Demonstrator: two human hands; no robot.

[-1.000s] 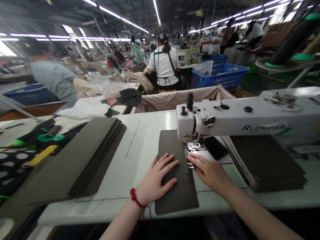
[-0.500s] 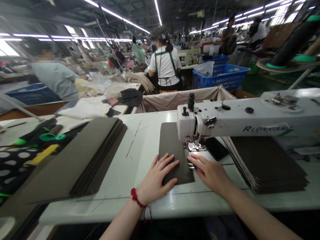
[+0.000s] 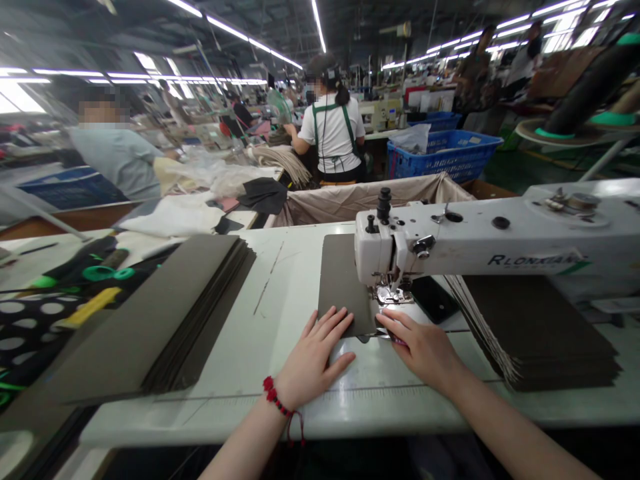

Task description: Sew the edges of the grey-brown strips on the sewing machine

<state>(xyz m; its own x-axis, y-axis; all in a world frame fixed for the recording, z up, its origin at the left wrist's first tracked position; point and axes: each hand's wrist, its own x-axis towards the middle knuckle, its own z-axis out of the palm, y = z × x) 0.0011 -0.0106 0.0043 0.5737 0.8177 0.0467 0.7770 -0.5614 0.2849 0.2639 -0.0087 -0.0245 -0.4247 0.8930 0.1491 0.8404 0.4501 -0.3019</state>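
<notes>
A dark grey fabric panel [image 3: 341, 280] lies on the white table under the head of the white sewing machine [image 3: 480, 243], its near end at my fingers. My left hand [image 3: 313, 360] lies flat with fingers spread, fingertips on the panel's near edge. My right hand [image 3: 423, 348] rests on the table just in front of the presser foot [image 3: 393, 293], fingers stretched toward the panel's corner; something pinkish shows under the fingers, too small to name.
A stack of dark panels [image 3: 165, 313] lies on the left, another stack [image 3: 540, 330] on the right under the machine arm. A fabric-lined bin [image 3: 370, 197] stands behind the table. Other people work further back; blue crates [image 3: 443, 153] beyond.
The dark panel has fed away from me through the machine; its near end has moved from the table's front edge up to my fingertips. Both hands have stayed about in place.
</notes>
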